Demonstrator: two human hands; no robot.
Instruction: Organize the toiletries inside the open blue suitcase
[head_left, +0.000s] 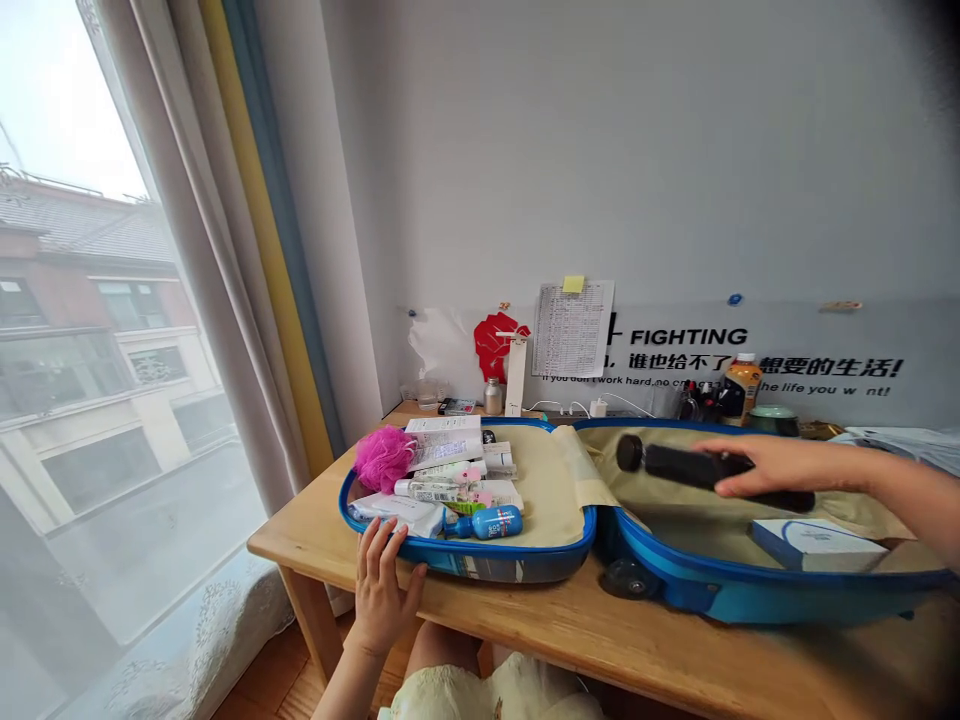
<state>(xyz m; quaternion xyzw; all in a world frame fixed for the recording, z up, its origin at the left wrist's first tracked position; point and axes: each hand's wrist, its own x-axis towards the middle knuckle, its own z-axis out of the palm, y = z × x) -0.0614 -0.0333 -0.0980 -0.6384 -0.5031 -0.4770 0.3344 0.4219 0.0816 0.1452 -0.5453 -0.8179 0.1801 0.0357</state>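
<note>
A blue suitcase [480, 565] with a beige lining lies opened out on the wooden table. My right hand [757, 465] is closed round a long black object with a round knob at its left end, which looks like a folded umbrella [679, 466]; it is above the right half, slightly blurred. Below it in that half is a white and blue box [817, 543]. My left hand [381, 580] rests on the left half's front rim, fingers stretched out and holding nothing. Near it lie a blue bottle [495, 522], a white packet [405, 515] and a pink bath puff [384, 459].
Boxes and tubes [457, 470] fill the left part of the left half. Behind the suitcase stand a white lamp [515, 375], a small jar [493, 396] and an orange-labelled bottle [741, 388]. A curtained window [82, 350] is at the left; the wall is behind.
</note>
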